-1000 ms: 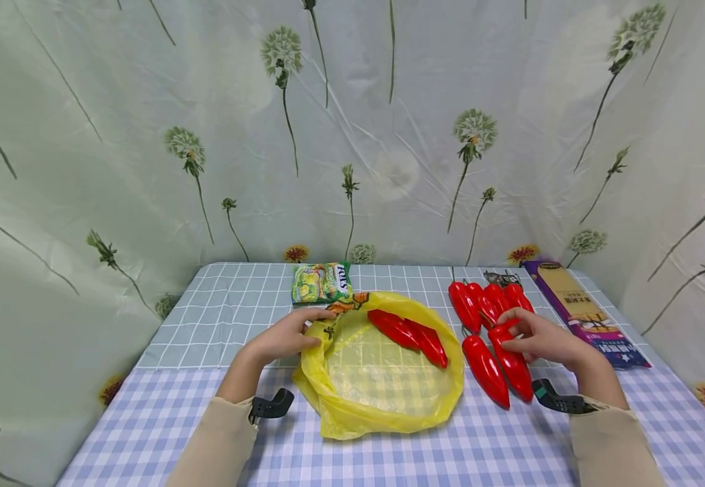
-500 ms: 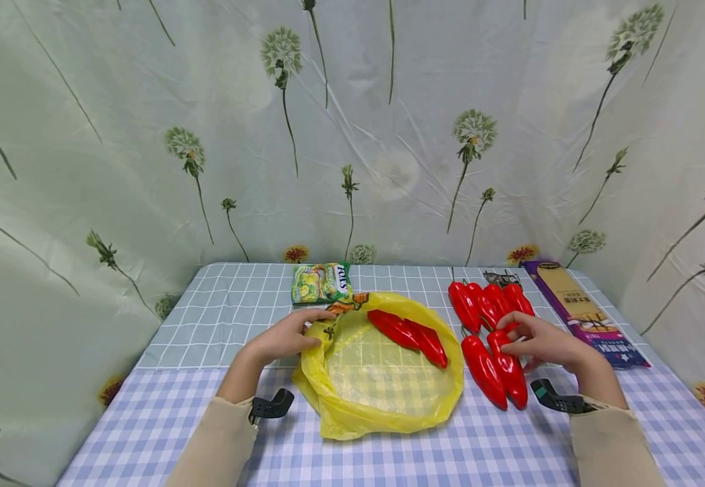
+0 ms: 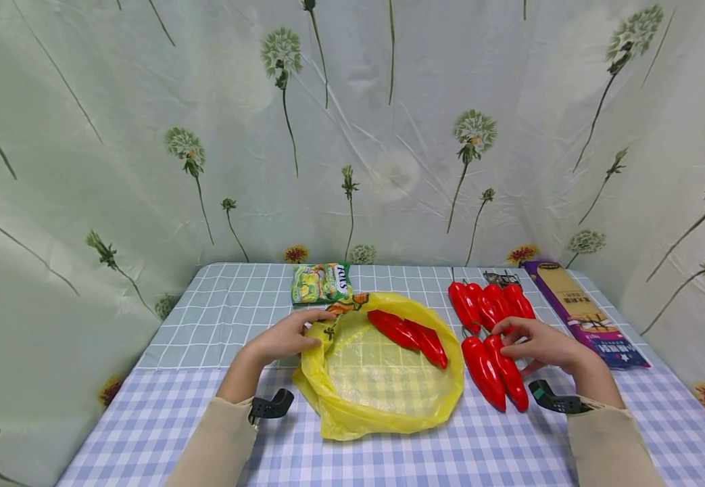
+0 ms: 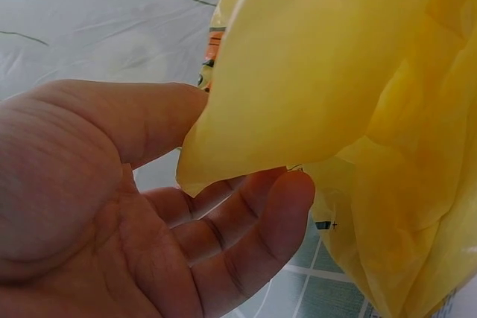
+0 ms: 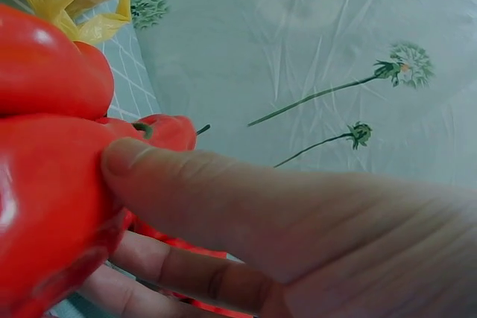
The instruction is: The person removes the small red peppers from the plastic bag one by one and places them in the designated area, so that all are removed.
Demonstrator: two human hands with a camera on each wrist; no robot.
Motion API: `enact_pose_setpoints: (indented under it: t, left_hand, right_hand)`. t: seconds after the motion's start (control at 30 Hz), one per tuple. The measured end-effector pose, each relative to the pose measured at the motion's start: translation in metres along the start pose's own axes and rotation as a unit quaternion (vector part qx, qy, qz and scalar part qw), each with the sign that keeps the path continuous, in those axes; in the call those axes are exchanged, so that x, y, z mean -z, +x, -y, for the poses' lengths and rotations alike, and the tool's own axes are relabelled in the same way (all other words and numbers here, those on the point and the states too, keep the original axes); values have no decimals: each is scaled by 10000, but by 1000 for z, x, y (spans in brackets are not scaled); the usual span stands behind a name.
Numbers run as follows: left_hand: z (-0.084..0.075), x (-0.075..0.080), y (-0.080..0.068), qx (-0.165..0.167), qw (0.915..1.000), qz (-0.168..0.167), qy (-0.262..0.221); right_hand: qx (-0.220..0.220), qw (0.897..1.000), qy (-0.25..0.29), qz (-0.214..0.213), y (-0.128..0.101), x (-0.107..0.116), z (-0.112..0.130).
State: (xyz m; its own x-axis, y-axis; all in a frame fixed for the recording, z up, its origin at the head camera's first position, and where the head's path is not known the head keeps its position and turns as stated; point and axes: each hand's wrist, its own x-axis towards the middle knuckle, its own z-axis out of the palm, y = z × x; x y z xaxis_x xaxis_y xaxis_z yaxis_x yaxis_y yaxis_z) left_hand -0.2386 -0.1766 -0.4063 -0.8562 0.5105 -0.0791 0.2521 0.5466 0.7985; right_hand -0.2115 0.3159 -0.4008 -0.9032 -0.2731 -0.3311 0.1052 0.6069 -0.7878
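An open yellow plastic bag (image 3: 389,379) lies on the checked table (image 3: 206,318), with two red peppers (image 3: 407,331) inside near its far rim. My left hand (image 3: 285,338) pinches the bag's left rim; in the left wrist view the bag (image 4: 358,72) edge sits between the thumb and fingers of that hand (image 4: 112,221). My right hand (image 3: 535,345) grips a red pepper (image 3: 510,375) that lies beside another pepper (image 3: 482,372), right of the bag. In the right wrist view the thumb (image 5: 223,191) presses on this pepper (image 5: 45,199), with fingers beneath it.
A cluster of several red peppers (image 3: 489,301) lies behind my right hand. A green candy packet (image 3: 322,282) sits behind the bag, and a long purple box (image 3: 586,312) lies along the table's right side. A flowered curtain (image 3: 352,135) closes off the back and sides.
My right hand has shifted the gripped pepper slightly left, up against the neighbouring pepper. The left hand and the bag have stayed put.
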Motion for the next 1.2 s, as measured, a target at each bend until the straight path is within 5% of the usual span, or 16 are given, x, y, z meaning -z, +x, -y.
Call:
enact_pose_setpoints:
  t: [0.53,1.2]
  left_hand:
    - [2,1,-1,36,9999,-10,-138]
    - [2,1,1,44,9996,8,-271]
  right_hand:
    - [188,9950,-708,-681,1,-4,17]
    - [1625,9706,-1015,-1456,0,-34,71]
